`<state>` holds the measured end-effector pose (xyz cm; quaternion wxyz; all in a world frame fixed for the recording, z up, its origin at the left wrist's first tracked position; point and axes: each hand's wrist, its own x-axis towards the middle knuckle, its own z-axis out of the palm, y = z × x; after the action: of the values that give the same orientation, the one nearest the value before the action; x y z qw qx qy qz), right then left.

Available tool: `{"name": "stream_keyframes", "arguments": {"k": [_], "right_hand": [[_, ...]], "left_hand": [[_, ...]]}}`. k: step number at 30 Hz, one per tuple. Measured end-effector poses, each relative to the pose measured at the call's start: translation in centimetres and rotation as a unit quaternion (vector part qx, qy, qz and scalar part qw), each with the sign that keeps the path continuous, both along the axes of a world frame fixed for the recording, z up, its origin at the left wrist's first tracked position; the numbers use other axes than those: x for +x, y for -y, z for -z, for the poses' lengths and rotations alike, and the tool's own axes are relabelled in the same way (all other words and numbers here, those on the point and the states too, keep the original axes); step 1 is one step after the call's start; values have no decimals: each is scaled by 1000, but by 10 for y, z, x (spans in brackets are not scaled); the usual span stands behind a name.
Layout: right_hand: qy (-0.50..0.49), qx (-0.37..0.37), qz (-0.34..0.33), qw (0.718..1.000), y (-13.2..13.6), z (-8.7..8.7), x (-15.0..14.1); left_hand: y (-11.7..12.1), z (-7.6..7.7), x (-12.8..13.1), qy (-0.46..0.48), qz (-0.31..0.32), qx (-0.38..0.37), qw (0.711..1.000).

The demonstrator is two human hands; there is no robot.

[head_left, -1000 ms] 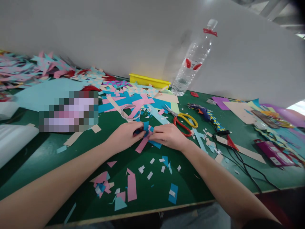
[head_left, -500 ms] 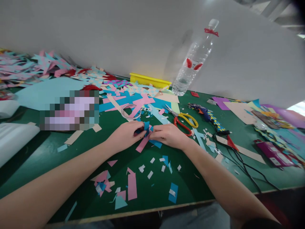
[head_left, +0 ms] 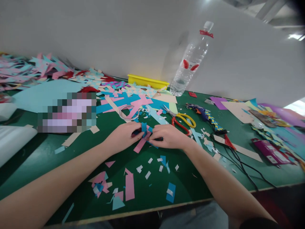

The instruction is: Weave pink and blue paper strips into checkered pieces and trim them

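Note:
Both hands meet over the middle of the green table (head_left: 95, 203). My left hand (head_left: 124, 135) is closed on a small weave of blue and pink paper strips (head_left: 144, 128), its fingers curled round the near side. From the other side my right hand (head_left: 168, 136) pinches the same strips, and its fingertips hide part of them. A pink strip end (head_left: 140, 146) sticks out below toward me. Just beyond the hands lie a roll of clear tape (head_left: 121, 112) and scissors (head_left: 183, 118) with one red and one yellow handle, blades spread.
Paper scraps (head_left: 130, 186) litter the near table. A water bottle (head_left: 190, 63) stands by the grey partition (head_left: 95, 38), beside a yellow tray (head_left: 147, 82). A woven paper band (head_left: 212, 119), black cord (head_left: 243, 165) and purple pack (head_left: 270, 152) lie right. Heaped paper strips (head_left: 47, 65) fill the far left.
The view has shifted slightly, so everything sits a little farther left. My right fingers have opened a small gap beneath the palm; both hands still hold the strips.

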<state>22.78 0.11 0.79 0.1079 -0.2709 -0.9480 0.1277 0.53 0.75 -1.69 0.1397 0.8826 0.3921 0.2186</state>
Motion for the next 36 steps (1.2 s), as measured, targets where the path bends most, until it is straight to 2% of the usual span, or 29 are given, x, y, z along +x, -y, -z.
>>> {"name": "stream_keyframes", "arguments": {"k": [10,20,32,36], "right_hand": [[-27,-29,41,998,-3,10,-6],[16,59,45,997,0,12,-17],[24,13,23,999,0,1,-10],[9,10,28,1000,0,3,-12]], "left_hand": [[3,-4,1,-19,1,-3,1000],[4,-3,-1,-18,3,4,1000],[4,-3,-2,-29,12,7,999],[8,-10,-5,1,31,60,998]]}}
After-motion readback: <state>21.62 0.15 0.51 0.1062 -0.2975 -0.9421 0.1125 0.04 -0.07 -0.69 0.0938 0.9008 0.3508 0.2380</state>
